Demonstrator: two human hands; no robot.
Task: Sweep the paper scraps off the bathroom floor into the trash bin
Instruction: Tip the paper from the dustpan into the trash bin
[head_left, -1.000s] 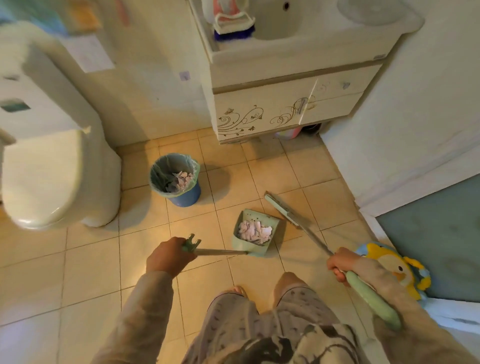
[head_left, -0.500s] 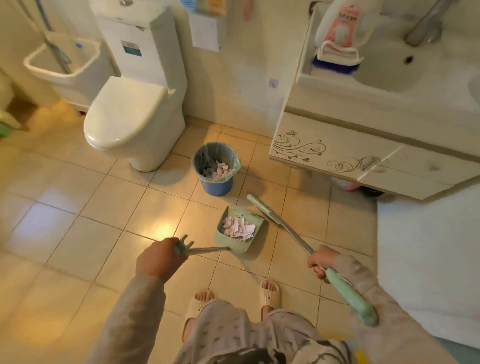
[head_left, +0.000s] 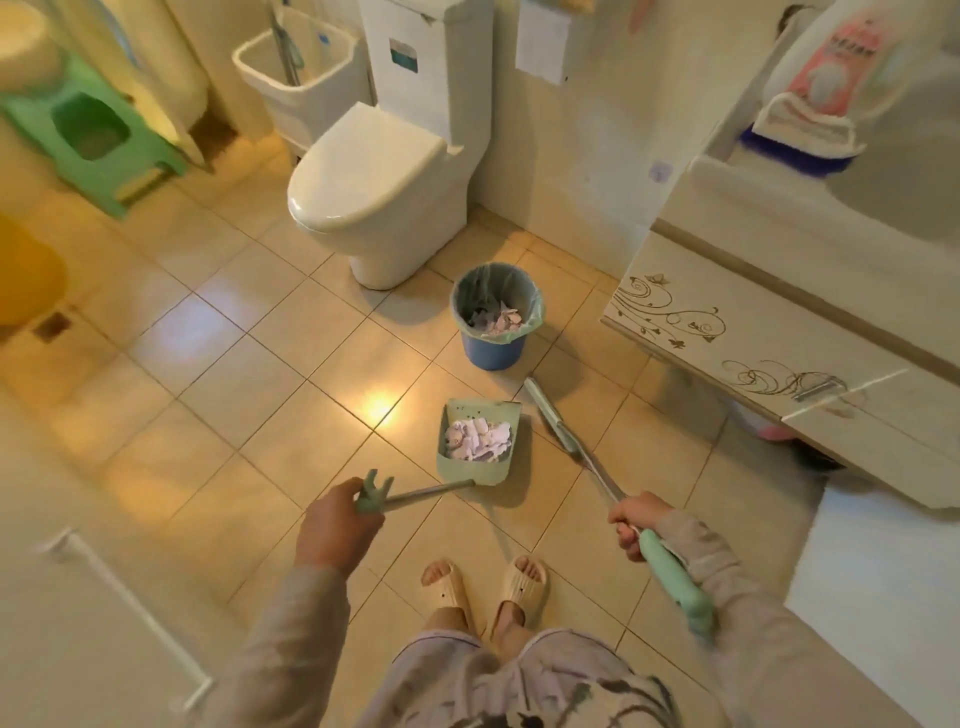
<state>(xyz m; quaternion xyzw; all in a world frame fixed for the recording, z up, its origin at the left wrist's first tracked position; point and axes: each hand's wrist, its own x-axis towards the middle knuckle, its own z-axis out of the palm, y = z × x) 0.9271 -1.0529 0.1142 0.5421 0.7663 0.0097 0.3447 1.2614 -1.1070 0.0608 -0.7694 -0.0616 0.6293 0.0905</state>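
While the dustpan handle (head_left: 415, 498) is being gripped at its forked green end by the left hand (head_left: 337, 525), fingers curled closed around it, the broom (head_left: 597, 467) is being clasped in the closed fist of the right hand (head_left: 636, 522), just above its green grip, which is running back along the sleeve. From the left hand, the thin metal rod is being held out toward one o'clock to the dustpan (head_left: 475, 441), which is being kept low over or on the tiled floor (head_left: 249, 384); which of the two cannot be told. A heap of pale paper scraps (head_left: 478, 439) is being carried in it. At three o'clock of the pan, just beside it, the broom head (head_left: 545, 410) is being rested on the tiles. At twelve o'clock of the pan, near but apart from it, the blue trash bin (head_left: 496, 317) with its green liner is being shown with more scraps already inside. No loose scraps are being seen on the tiles in view.

Sweeping is being judged as finished for this load, and the emptying step is in hand. For the next move, the pan is likely being required to be lifted level, carried over the bin's rim and tipped forward, slowly enough that light paper is not being spilled past the liner.
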